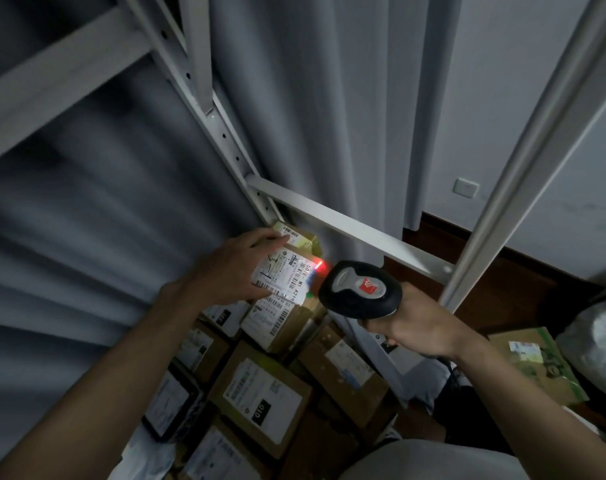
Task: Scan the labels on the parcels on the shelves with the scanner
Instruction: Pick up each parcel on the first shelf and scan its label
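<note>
Just left of the frame's centre, your left hand (225,268) grips a small parcel (287,271), fingers curled over its top edge so the white label (284,277) faces you. Your right hand (415,327), right of centre, is wrapped around the handle of the black scanner (360,289), whose head points left at the label; a red spot of light (320,266) sits on the label's right edge (the dim room makes it glow). Below, in the lower middle, labelled cardboard boxes (260,400) lie packed together. A white shelf upright (222,129) and crossbar (346,223) run behind, before grey curtains (312,98).
</note>
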